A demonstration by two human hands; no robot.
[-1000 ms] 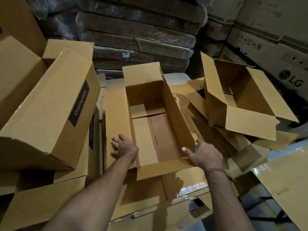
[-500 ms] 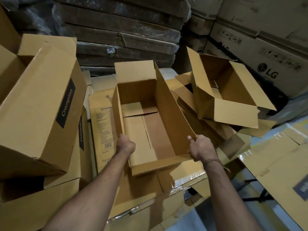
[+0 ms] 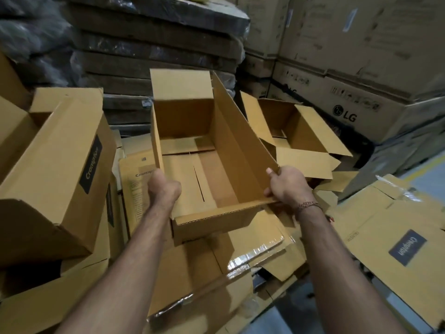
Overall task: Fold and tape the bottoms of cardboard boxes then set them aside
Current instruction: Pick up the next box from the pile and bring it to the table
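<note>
An open brown cardboard box (image 3: 224,150) is held up in front of me, its mouth facing me and its top flaps standing up. Inside I see its folded bottom flaps with a seam down the middle. My left hand (image 3: 163,186) grips the box's left wall near the front corner, fingers hidden behind the wall. My right hand (image 3: 287,186) grips the right wall at its near corner, thumb inside the box.
A closed box (image 3: 60,169) with a dark label lies tilted at the left. Another open box (image 3: 296,133) sits at the right behind the held one. Flattened boxes (image 3: 390,237) lie below and at the right. Stacked large cartons (image 3: 361,68) and wrapped bundles (image 3: 156,49) fill the back.
Both hands took hold of the box's side walls and lifted it up off the pile, towards me. The left flap, which lay spread out, now stands out of sight.
</note>
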